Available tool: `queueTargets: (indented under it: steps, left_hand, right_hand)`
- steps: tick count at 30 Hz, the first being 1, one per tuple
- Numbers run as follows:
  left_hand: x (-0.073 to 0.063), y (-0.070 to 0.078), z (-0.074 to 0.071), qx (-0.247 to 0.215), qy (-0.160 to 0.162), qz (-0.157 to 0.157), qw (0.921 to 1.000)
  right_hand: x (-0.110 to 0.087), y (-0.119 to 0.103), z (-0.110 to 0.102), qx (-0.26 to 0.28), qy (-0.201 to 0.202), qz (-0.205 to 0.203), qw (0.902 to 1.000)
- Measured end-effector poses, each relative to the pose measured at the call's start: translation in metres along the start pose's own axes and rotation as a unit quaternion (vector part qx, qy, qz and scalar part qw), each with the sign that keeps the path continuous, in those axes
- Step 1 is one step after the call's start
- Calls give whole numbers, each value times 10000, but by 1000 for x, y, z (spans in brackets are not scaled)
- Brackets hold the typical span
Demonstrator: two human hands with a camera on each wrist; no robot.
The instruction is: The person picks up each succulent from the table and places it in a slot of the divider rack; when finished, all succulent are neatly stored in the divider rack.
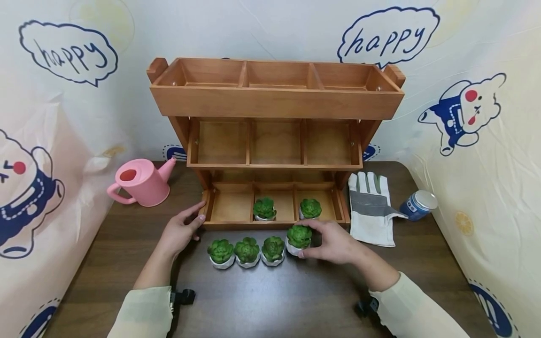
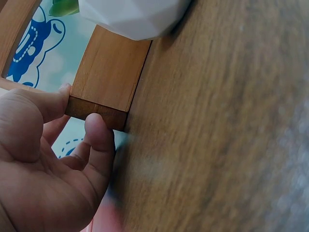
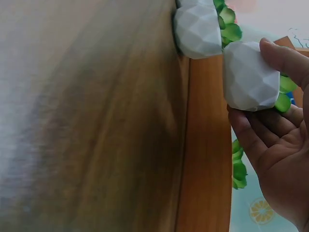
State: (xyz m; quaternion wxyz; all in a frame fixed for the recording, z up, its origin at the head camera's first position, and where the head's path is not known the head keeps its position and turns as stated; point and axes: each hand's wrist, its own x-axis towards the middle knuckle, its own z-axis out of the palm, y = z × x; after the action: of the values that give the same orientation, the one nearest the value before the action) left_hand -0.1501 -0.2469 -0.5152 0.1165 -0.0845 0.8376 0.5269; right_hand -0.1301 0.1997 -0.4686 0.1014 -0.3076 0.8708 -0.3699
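My right hand (image 1: 334, 241) pinches a small potted succulent (image 1: 298, 237) between thumb and fingers. In the right wrist view its white faceted pot (image 3: 251, 77) is raised off the table. To its left, three more potted succulents (image 1: 247, 252) stand in a row before the wooden three-tier planter shelf (image 1: 276, 104). Two others, a middle succulent (image 1: 265, 209) and a right succulent (image 1: 310, 208), sit in the bottom tier's middle and right compartments. My left hand (image 1: 181, 232) grips the bottom tier's front left corner; the left wrist view has its fingertips (image 2: 96, 124) against the wooden end.
A pink watering can (image 1: 145, 185) stands left of the shelf. At the right lie white and grey gloves (image 1: 372, 211), with a blue jar (image 1: 418, 205) tilted beside them. Printed cloth (image 1: 270, 28) hangs behind and at both sides of the dark wooden table (image 1: 262, 305).
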Motion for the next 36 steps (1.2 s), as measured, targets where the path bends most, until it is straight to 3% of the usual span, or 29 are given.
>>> queueTargets:
  steps: [4,12,19,36]
  left_hand:
    - [-1,0,0,-13,-21,18,10000]
    - [-3,2,0,6,-28,-1,10000]
    - [-3,1,-1,36,-15,38,10000]
    - [-3,1,-2,1,-39,117,9999]
  right_hand:
    - [5,-3,-5,228,-2,72,9997]
    - [16,-5,-11,106,215,112,9996]
    - [30,-11,-13,143,314,-65,9994]
    - [70,-34,-18,-38,194,-268,9994]
